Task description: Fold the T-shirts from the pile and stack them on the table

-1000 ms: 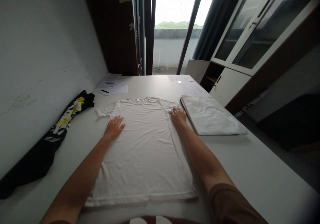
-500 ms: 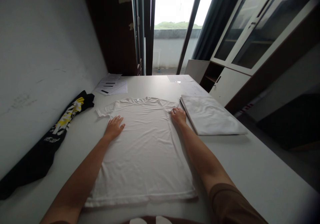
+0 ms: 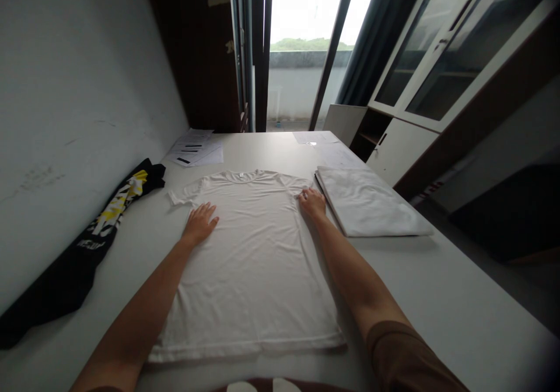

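A white short-sleeved T-shirt [image 3: 249, 263] lies spread flat on the white table, its collar at the far end and its hem towards me. Light creases run across its front. My left hand [image 3: 200, 224] rests palm down on the shirt's left side below the sleeve, fingers stretched out. At the opposite side, my right hand [image 3: 312, 203] has its fingers bent in and closed on the cloth by the right sleeve. The fingertips partly hide that bit of fabric.
Right of the shirt lies a folded white cloth [image 3: 370, 202]. A black garment with yellow and white print [image 3: 70, 269] lies along the left wall. Paper sheets [image 3: 196, 148] are at the far left of the table [image 3: 437, 298]; cabinets [image 3: 406, 147] stand beyond its right edge.
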Tool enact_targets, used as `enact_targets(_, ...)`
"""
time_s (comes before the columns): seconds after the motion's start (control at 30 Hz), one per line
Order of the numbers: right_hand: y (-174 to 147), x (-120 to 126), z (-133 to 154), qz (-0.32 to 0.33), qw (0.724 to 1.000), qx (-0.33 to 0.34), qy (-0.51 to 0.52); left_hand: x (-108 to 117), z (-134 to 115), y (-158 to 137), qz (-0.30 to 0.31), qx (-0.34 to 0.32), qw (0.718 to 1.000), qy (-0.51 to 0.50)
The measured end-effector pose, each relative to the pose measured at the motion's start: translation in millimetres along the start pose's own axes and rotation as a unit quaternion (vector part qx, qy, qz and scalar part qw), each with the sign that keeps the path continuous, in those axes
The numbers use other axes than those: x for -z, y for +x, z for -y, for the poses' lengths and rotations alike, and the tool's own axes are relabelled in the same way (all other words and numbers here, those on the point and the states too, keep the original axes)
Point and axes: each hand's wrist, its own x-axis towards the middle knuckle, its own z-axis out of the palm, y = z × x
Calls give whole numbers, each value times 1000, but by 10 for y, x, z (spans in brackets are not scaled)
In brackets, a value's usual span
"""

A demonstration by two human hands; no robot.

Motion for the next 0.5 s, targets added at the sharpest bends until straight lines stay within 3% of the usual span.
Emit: enact_targets(0.5, 10, -25, -19, -2, 1000, 3, 2, -22, 15, 1, -4, 1, 1000, 1)
